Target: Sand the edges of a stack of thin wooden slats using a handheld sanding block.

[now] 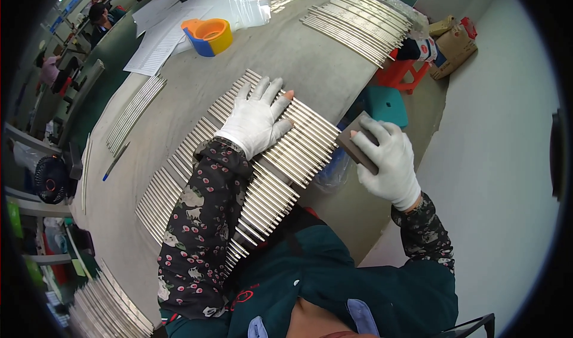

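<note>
A broad row of shiny metal rods (pixel 301 129) lies side by side across the table, their ends reaching its near right edge. My left hand (pixel 253 116), in a white glove with some bare fingertips, rests flat on the rods with its fingers spread. Off the right end of the row, my right hand (pixel 391 159), gloved the same way, grips a dark grey-brown rectangular block (pixel 360 141). The block's face is close to the rod ends; whether it touches them I cannot tell.
Orange, yellow and blue tape rolls (pixel 209 36) stand on the grey table (pixel 173 105) near paper sheets (pixel 158 39). A smaller rod bundle (pixel 136 114) and a pen (pixel 115 162) lie left. More rods (pixel 358 25) sit far right. Stools (pixel 385 106) stand beyond the right edge.
</note>
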